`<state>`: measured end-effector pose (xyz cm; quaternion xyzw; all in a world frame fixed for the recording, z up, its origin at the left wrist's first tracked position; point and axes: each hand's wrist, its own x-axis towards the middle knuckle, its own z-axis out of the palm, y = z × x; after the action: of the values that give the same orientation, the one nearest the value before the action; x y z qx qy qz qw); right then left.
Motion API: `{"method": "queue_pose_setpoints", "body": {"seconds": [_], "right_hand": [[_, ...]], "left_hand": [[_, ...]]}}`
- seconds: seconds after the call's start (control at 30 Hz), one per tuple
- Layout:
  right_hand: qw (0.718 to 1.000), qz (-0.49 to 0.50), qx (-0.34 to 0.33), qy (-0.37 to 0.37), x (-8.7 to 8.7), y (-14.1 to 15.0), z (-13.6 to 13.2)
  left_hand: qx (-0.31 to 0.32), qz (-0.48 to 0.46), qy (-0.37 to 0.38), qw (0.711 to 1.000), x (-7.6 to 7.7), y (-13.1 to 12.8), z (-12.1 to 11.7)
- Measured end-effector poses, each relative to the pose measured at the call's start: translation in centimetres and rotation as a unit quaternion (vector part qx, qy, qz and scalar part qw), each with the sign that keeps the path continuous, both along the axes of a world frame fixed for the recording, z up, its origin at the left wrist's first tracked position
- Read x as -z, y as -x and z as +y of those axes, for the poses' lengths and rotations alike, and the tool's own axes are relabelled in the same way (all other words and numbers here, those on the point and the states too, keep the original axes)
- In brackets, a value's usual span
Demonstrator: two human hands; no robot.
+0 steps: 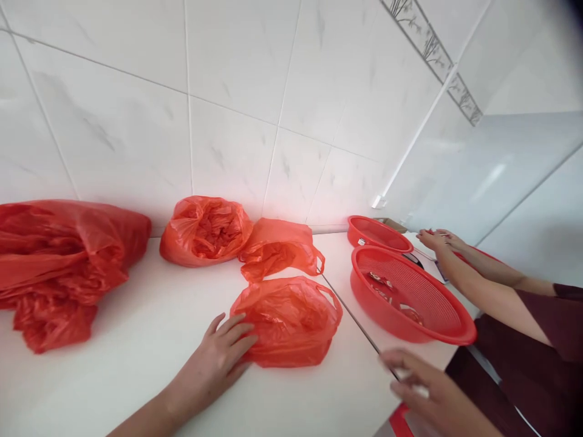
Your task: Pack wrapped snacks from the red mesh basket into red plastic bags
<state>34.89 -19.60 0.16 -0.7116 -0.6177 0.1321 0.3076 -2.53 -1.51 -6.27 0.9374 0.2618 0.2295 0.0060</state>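
Observation:
My left hand (225, 352) rests at the left edge of a red plastic bag (291, 346) on the white table, its fingers stretched out and apart over the rim. The bag's mouth faces up, and one handle loop stands at its right. Near the table's front edge is my right hand (426, 391), slightly blurred, with curled fingers, a gap to the thumb and nothing visible between them. A red plastic basket (387, 315) stands beyond that hand, tilted in view, with several small packets (382, 294) inside. Behind the first bag lies another red bag (286, 233).
A bunched red bag (200, 237) sits by the tiled wall, and a large heap of red bags (68, 255) lies at the left. A second red basket (378, 233) stands at the back. At the right, a co-worker's hands (437, 240) handle something small.

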Motion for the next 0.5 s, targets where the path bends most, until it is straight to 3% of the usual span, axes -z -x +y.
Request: {"method": "queue_pose_setpoints", "body": {"seconds": [0.03,0.1,0.17,0.23,0.37,0.5], "right_hand": [[0.995,-0.089,0.034,-0.028,0.0,-1.9,1.0],[0.956,-0.257,0.091,-0.105,0.4,-5.3,3.1],[0.925,-0.347,0.116,-0.101,1.4,-7.6,5.2],[0.914,-0.379,0.126,-0.067,2.2,-8.3,6.5],[0.907,-0.396,0.143,-0.008,2.0,-5.2,7.0],[0.925,-0.362,0.094,0.071,0.2,-1.3,6.7]], "left_hand": [[0.01,-0.004,0.017,1.0,0.1,0.3,0.1],[0.022,-0.012,0.049,0.999,0.1,1.0,-0.2],[0.012,-0.037,0.073,0.997,0.2,1.6,-0.8],[-0.012,-0.084,0.087,0.993,0.3,1.9,-1.2],[-0.104,-0.184,0.128,0.969,0.6,2.1,-0.9],[-0.153,-0.255,0.227,0.927,1.2,2.1,0.2]]}}
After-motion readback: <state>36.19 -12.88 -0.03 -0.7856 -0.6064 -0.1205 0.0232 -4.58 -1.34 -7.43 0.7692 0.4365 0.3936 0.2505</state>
